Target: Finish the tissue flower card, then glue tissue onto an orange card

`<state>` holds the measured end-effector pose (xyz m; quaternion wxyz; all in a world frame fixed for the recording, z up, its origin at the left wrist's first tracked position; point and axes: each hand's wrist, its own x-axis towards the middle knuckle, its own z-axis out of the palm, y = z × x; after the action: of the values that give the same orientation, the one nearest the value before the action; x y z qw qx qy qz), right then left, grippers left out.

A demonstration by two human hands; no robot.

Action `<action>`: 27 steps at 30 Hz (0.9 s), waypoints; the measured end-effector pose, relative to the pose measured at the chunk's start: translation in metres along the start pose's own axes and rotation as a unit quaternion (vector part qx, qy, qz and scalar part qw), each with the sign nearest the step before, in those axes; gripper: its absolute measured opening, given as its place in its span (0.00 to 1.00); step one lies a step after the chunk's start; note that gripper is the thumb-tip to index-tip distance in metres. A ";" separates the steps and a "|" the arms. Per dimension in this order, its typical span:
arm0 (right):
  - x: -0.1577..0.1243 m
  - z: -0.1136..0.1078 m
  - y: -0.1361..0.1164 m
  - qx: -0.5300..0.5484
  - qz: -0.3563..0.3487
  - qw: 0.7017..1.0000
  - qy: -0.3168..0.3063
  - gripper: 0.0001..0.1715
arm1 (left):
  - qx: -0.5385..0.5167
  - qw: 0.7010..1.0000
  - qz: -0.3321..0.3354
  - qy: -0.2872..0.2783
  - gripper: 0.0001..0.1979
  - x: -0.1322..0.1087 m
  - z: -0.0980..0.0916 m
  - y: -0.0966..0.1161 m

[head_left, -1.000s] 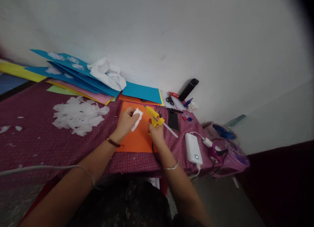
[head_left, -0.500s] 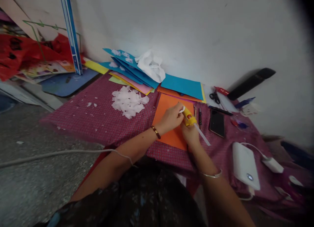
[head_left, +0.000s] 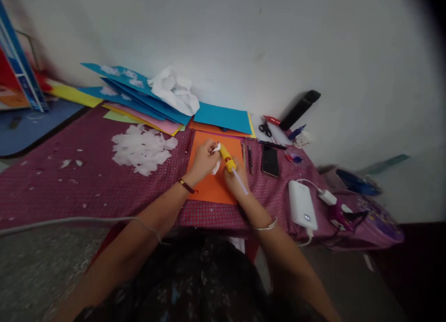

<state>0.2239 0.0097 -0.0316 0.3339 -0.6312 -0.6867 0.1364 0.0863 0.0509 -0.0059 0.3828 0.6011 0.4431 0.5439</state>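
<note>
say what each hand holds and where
Right hand grips the yellow glue gun by its handle; left hand pinches a white paper scrap near its top.

White scrap pile [head_left: 142, 147] left; blue sheets [head_left: 223, 117] by wall; phone [head_left: 269, 161], power bank [head_left: 301, 204] right.

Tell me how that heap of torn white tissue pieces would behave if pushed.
Probably light and floppy: the heap of torn white tissue pieces lies loose on the maroon checked cloth. A push would likely scatter it, not slide it whole; stray white scraps lie apart.
</note>
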 end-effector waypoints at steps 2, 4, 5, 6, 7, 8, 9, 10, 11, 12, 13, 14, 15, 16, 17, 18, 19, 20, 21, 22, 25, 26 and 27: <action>0.002 -0.005 0.000 -0.012 0.002 1.000 0.005 0.13 | -0.011 0.999 0.000 -0.037 0.11 -0.003 0.001 0.003; 0.004 -0.011 -0.001 -0.027 0.012 1.000 0.010 0.14 | -0.013 0.997 -0.004 -0.071 0.10 -0.003 -0.003 0.006; 0.004 -0.015 -0.002 -0.046 0.014 0.999 0.008 0.14 | -0.011 0.997 -0.006 -0.078 0.09 -0.002 -0.007 0.006; 0.004 -0.019 -0.004 -0.076 0.012 0.997 0.005 0.14 | -0.007 0.997 -0.007 -0.076 0.08 0.002 -0.013 0.006; 0.004 -0.022 -0.006 -0.114 0.003 0.993 -0.001 0.14 | 0.000 0.998 -0.008 -0.062 0.08 0.006 -0.020 0.005; 0.004 -0.025 -0.008 -0.157 -0.011 0.987 -0.010 0.15 | 0.010 0.999 -0.006 -0.036 0.07 0.010 -0.028 0.004; 0.003 -0.027 -0.011 -0.200 -0.029 0.979 -0.020 0.15 | 0.024 1.000 -0.002 -0.007 0.06 0.014 -0.035 0.004; 0.002 -0.029 -0.013 -0.237 -0.047 0.970 -0.031 0.15 | 0.043 0.999 0.004 0.019 0.05 0.017 -0.041 0.003; 0.001 -0.030 -0.016 -0.263 -0.063 0.962 -0.043 0.16 | 0.059 0.998 0.009 0.036 0.04 0.019 -0.046 0.002; 0.000 -0.031 -0.018 -0.283 -0.075 0.955 -0.055 0.16 | 0.079 0.996 0.018 0.043 0.03 0.019 -0.049 0.003; -0.001 -0.031 -0.020 -0.298 -0.083 0.949 -0.067 0.17 | 0.109 0.993 0.036 0.035 0.03 0.018 -0.050 0.003; -0.002 -0.031 -0.022 -0.310 -0.088 0.943 -0.078 0.18 | 0.146 0.987 0.063 0.015 0.04 0.016 -0.050 0.004; -0.002 -0.031 -0.023 -0.320 -0.088 0.939 -0.086 0.18 | 0.188 0.977 0.097 -0.013 0.07 0.013 -0.048 0.004; -0.002 -0.030 -0.024 -0.327 -0.088 0.936 -0.091 0.18 | 0.234 0.962 0.131 -0.044 0.11 0.010 -0.046 0.005; -0.003 -0.030 -0.024 -0.332 -0.088 0.934 -0.094 0.19 | 0.277 0.944 0.160 -0.077 0.13 0.007 -0.044 0.005; -0.003 -0.030 -0.024 -0.337 -0.088 0.932 -0.097 0.19 | 0.314 0.927 0.177 -0.106 0.15 0.005 -0.042 0.005; -0.003 -0.029 -0.024 -0.341 -0.090 0.931 -0.100 0.19 | 0.340 0.914 0.181 -0.130 0.17 0.003 -0.040 0.005; -0.003 -0.029 -0.023 -0.343 -0.092 0.929 -0.104 0.18 | 0.361 0.902 0.181 -0.152 0.17 0.002 -0.038 0.004; -0.003 -0.028 -0.021 -0.345 -0.093 0.927 -0.109 0.18 | 0.377 0.892 0.180 -0.172 0.17 0.001 -0.036 0.004; -0.003 -0.027 -0.020 -0.346 -0.094 0.926 -0.115 0.17 | 0.387 0.885 0.180 -0.188 0.16 0.000 -0.034 0.003; -0.003 -0.025 -0.017 -0.346 -0.085 0.927 -0.120 0.17 | 0.388 0.872 0.194 -0.228 0.15 -0.004 -0.030 0.001; -0.003 -0.024 -0.016 -0.346 -0.081 0.927 -0.119 0.18 | 0.386 0.869 0.199 -0.236 0.15 -0.004 -0.029 0.001; -0.003 -0.024 -0.016 -0.345 -0.078 0.928 -0.118 0.18 | 0.385 0.867 0.203 -0.243 0.15 -0.005 -0.028 0.001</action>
<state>0.2267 -0.0012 -0.0049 0.0215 -0.6308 -0.7732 -0.0620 0.0584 0.0454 -0.0032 0.0980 0.8906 0.3785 0.2323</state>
